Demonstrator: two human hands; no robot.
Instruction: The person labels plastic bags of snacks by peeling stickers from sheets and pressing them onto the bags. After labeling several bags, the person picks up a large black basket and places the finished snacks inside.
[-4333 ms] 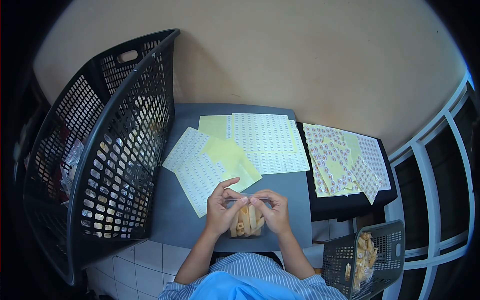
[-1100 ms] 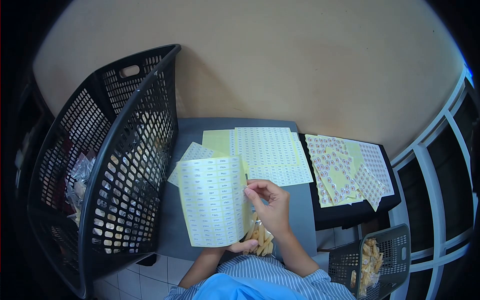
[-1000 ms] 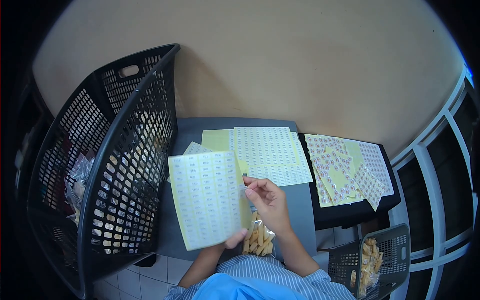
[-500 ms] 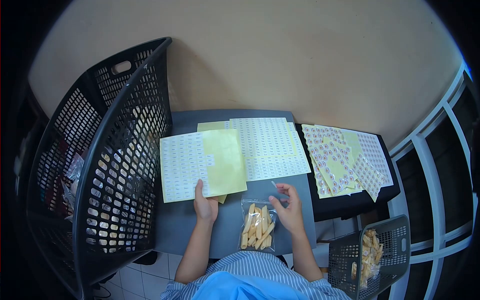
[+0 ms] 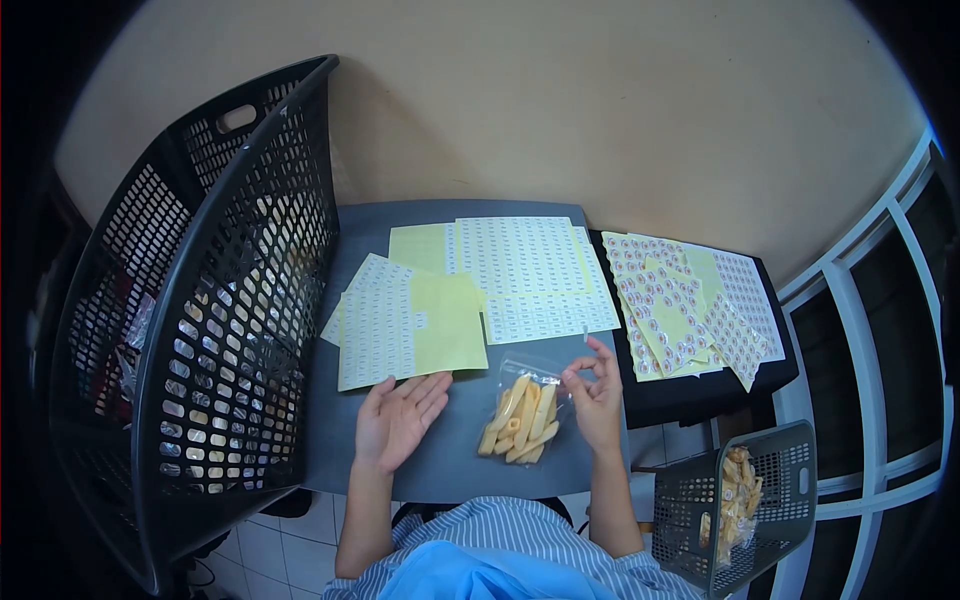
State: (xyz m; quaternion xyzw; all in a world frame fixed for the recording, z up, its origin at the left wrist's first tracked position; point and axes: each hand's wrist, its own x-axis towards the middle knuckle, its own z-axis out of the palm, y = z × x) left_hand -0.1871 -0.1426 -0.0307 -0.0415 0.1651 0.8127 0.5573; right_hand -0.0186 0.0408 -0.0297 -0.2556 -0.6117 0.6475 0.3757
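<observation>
My left hand (image 5: 398, 420) is open, palm up and fingers spread, at the lower edge of a partly used label sheet (image 5: 450, 325). My right hand (image 5: 597, 400) pinches the upper right corner of a clear zip bag (image 5: 520, 412) of pale yellow snack sticks. A small label (image 5: 587, 334) sticks up from its index fingertip. The bag lies tilted on the grey table. Under the front label sheet another label sheet (image 5: 368, 268) shows at the left. Behind them, more label sheets (image 5: 530, 260) overlap.
A tall dark crate (image 5: 240, 200) holding bagged items stands at the left. To the right, sheets of round red-and-white stickers (image 5: 690, 310) lie on a black surface (image 5: 640, 415). Below them, a smaller basket (image 5: 800, 520) holds snack bags. The wall (image 5: 620, 110) rises behind the grey table (image 5: 460, 460).
My left hand has let go of the label sheet, which now rests on the table, and turned palm up. My right hand has taken the bag's corner; the bag has shifted and tilted.
</observation>
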